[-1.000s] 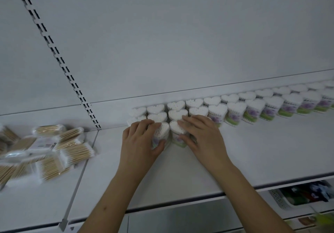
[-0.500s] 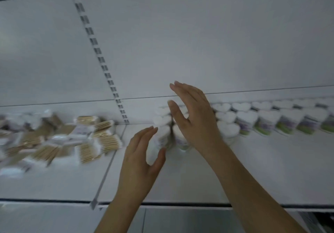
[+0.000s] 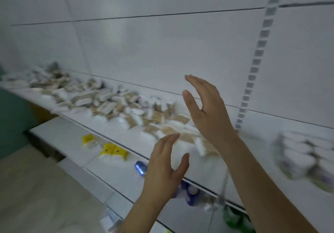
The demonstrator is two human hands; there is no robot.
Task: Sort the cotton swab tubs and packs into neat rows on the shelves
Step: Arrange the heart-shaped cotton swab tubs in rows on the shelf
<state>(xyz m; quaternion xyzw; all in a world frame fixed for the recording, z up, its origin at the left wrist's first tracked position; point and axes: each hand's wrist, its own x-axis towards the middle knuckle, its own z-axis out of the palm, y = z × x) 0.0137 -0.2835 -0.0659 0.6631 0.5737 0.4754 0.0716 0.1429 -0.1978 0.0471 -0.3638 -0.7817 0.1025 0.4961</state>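
Note:
A long jumbled heap of cotton swab packs [image 3: 112,102] with wooden sticks lies along the white shelf [image 3: 115,129], blurred by motion. The heart-shaped swab tubs [image 3: 300,153] stand in rows at the right edge of the view, also blurred. My left hand [image 3: 166,166] hovers in the air in front of the shelf edge, fingers straight, holding nothing. My right hand [image 3: 207,108] is raised higher, above the right end of the heap, fingers spread and empty. Neither hand touches a pack or a tub.
A slotted upright [image 3: 256,59] runs up the white back wall on the right. The lower shelf [image 3: 72,139] carries yellow packs [image 3: 113,150] and a blue item [image 3: 141,167]. More blue and green goods [image 3: 233,216] sit lower right. Tiled floor [image 3: 36,193] is at lower left.
Both hands have let go of the heart tubs and lifted off, fingers straightened. The view has swung left, so the tubs slid to the right edge and the heap of packs now fills the shelf.

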